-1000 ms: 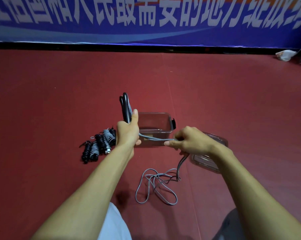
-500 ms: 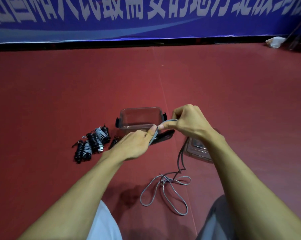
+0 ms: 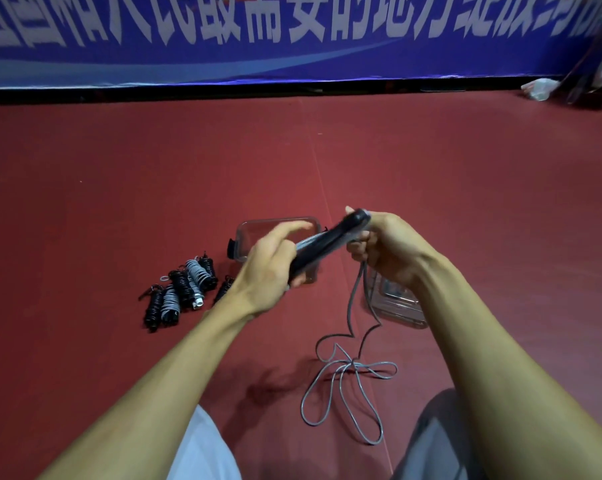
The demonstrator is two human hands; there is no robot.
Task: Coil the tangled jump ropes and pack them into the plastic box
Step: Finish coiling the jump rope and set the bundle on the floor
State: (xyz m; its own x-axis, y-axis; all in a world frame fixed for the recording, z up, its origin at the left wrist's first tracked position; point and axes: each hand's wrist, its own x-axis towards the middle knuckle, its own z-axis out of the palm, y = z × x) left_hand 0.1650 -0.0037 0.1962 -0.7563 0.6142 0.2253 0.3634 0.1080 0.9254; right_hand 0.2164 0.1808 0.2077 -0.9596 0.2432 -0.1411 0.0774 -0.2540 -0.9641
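On the red floor (image 3: 119,202), near its middle, the clear plastic box (image 3: 254,230) sits half hidden behind the hands, its lid (image 3: 400,306) partly covered by the right forearm. Coiled ropes (image 3: 181,289) lie to its left. The blurred left hand (image 3: 268,268) grips the black handles (image 3: 327,242). The right hand (image 3: 389,247) curls round the grey rope (image 3: 355,292), whose loops trail onto the floor.

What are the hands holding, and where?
The left hand holds the black handles' lower end; right hand holds the grey rope near their upper end.
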